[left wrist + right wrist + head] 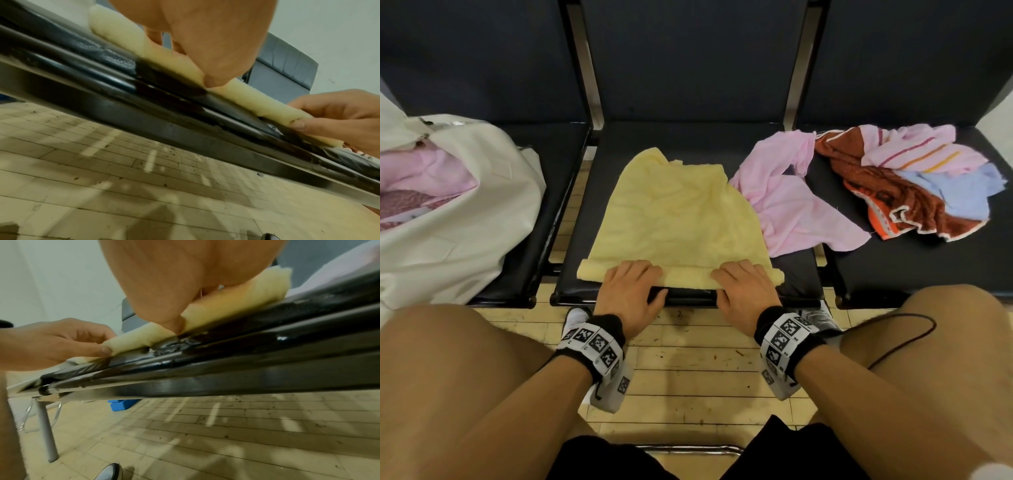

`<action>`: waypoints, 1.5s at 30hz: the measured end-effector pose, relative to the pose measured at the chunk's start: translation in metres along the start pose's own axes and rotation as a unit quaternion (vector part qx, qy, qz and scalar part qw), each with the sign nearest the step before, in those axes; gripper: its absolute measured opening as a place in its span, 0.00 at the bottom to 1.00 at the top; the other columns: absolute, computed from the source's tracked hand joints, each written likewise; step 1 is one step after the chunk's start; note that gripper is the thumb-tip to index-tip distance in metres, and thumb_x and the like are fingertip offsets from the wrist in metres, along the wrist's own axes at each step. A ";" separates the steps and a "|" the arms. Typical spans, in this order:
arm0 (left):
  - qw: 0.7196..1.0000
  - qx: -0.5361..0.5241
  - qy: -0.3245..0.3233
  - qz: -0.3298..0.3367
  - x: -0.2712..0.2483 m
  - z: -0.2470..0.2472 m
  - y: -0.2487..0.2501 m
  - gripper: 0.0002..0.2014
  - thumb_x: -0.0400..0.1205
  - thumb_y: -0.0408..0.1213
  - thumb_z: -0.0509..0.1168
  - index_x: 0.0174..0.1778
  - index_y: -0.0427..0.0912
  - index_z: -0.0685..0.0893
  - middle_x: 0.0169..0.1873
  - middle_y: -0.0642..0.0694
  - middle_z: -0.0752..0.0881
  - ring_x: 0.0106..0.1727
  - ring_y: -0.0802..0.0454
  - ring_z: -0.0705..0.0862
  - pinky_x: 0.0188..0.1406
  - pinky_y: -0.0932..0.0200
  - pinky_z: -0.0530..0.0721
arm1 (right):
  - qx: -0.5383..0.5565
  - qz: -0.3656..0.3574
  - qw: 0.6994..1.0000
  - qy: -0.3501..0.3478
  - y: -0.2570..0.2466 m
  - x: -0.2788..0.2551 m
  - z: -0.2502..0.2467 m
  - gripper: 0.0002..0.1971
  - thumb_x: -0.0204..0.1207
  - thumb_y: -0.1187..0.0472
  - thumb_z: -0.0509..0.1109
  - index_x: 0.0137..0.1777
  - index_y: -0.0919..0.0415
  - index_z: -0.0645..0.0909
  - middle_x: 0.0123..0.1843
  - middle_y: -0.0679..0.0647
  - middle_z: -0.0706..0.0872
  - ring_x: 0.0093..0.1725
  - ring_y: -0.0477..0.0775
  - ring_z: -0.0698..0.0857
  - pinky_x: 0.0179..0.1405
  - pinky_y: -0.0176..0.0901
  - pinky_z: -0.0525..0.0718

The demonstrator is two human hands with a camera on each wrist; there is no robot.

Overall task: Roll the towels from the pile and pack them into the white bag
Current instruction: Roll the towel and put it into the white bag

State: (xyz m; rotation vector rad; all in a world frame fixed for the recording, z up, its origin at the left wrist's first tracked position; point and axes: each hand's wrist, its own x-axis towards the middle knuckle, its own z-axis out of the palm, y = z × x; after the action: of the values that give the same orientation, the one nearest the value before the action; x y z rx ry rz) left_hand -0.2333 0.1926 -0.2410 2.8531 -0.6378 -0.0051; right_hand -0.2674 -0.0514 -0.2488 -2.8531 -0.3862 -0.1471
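Both hands sit side by side on the near edge of the yellow towel (674,209). The left hand (631,291) and the right hand (746,291) each curl their fingers over the first thin roll, with the thumb tucked against its near side. The wrist views show that roll as only a slim tube; nearly all the cloth lies flat beyond the hands on the middle seat (796,274) of the worktop. This towel is judged to be barely started.

Right of the right hand, the pile is not yet rolled: a pink towel (787,202) touching the yellow one, then a rust-brown towel (914,202), a striped pink one (914,150) and a pale blue one (959,192).

Left of the left hand the white bag (465,212) lies open on the next seat. Pink cloth and something reddish patterned show inside; whether they are rolled I cannot tell. The job looks partway done.
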 end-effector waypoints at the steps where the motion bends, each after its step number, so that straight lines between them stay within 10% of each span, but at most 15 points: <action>1: 1.000 0.002 0.002 -0.010 0.001 -0.001 -0.003 0.20 0.79 0.51 0.53 0.58 0.48 0.84 0.55 0.49 0.85 0.57 0.43 0.80 0.58 0.45 0.77 | -0.010 0.009 1.000 0.003 0.003 0.001 0.001 0.15 0.67 0.63 0.74 0.56 0.56 0.86 0.50 0.51 0.86 0.49 0.58 0.82 0.48 0.51 0.80; 10: 0.994 0.014 -0.024 -0.108 0.007 -0.013 -0.013 0.17 0.86 0.45 0.53 0.67 0.46 0.78 0.54 0.48 0.86 0.55 0.43 0.82 0.59 0.45 0.72 | 0.064 0.082 0.993 -0.053 0.011 0.010 -0.015 0.22 0.79 0.55 0.54 0.66 0.58 0.83 0.57 0.56 0.85 0.46 0.66 0.84 0.46 0.53 0.81; 17: 0.993 0.046 0.067 -0.084 0.007 -0.009 -0.019 0.10 0.80 0.41 0.70 0.57 0.46 0.86 0.54 0.46 0.85 0.58 0.41 0.80 0.63 0.38 0.68 | -0.005 0.034 0.996 0.087 0.019 0.012 -0.005 0.14 0.67 0.68 0.72 0.52 0.59 0.87 0.51 0.53 0.86 0.49 0.60 0.84 0.50 0.51 0.75; 21: 0.998 0.014 0.059 -0.005 0.003 -0.006 -0.004 0.14 0.82 0.48 0.56 0.47 0.46 0.85 0.49 0.47 0.84 0.50 0.43 0.79 0.51 0.45 0.73 | 0.007 -0.029 0.997 0.072 0.006 0.007 -0.003 0.09 0.66 0.65 0.75 0.47 0.59 0.87 0.49 0.53 0.86 0.46 0.59 0.82 0.47 0.50 0.78; 24: 1.000 0.011 -0.004 -0.010 -0.001 0.000 0.000 0.20 0.80 0.57 0.54 0.53 0.50 0.85 0.52 0.51 0.84 0.54 0.45 0.80 0.57 0.44 0.74 | 0.015 -0.023 0.999 0.028 -0.003 0.000 0.000 0.13 0.70 0.55 0.70 0.52 0.57 0.85 0.51 0.51 0.85 0.50 0.57 0.80 0.50 0.52 0.79; 28: 0.999 0.029 -0.011 -0.021 -0.002 0.007 -0.009 0.21 0.75 0.56 0.58 0.59 0.52 0.85 0.55 0.54 0.84 0.63 0.48 0.78 0.72 0.40 0.63 | -0.002 -0.001 0.999 0.040 0.009 0.002 0.003 0.15 0.67 0.65 0.74 0.55 0.58 0.86 0.50 0.53 0.87 0.50 0.59 0.83 0.52 0.52 0.81; 33: 0.998 0.030 0.037 -0.036 0.001 0.002 -0.015 0.20 0.75 0.46 0.56 0.57 0.48 0.88 0.53 0.50 0.82 0.57 0.48 0.74 0.61 0.47 0.63 | -0.008 0.039 0.999 0.013 0.011 0.008 -0.005 0.16 0.72 0.61 0.61 0.56 0.59 0.86 0.44 0.53 0.88 0.44 0.60 0.84 0.50 0.52 0.81; 41: 0.988 0.035 -0.025 -0.145 0.005 -0.019 -0.020 0.24 0.78 0.46 0.52 0.70 0.48 0.76 0.49 0.49 0.86 0.46 0.44 0.82 0.56 0.46 0.69 | 0.057 0.100 0.993 -0.020 0.015 0.010 -0.017 0.19 0.81 0.56 0.61 0.71 0.56 0.77 0.63 0.53 0.82 0.45 0.63 0.84 0.41 0.51 0.82; 45: 0.982 0.064 -0.018 -0.176 0.007 -0.017 -0.026 0.26 0.76 0.47 0.52 0.70 0.48 0.77 0.59 0.46 0.84 0.59 0.42 0.79 0.62 0.42 0.68 | 0.059 0.101 0.993 0.007 0.017 0.012 -0.018 0.17 0.80 0.58 0.61 0.67 0.58 0.80 0.60 0.53 0.84 0.47 0.60 0.85 0.44 0.51 0.83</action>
State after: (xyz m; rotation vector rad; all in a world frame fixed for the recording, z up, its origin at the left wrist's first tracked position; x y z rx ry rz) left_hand -0.2153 0.2161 -0.2293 3.0558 -0.1351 -0.0743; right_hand -0.2526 -0.0687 -0.2335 -2.7521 -0.0980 -0.1014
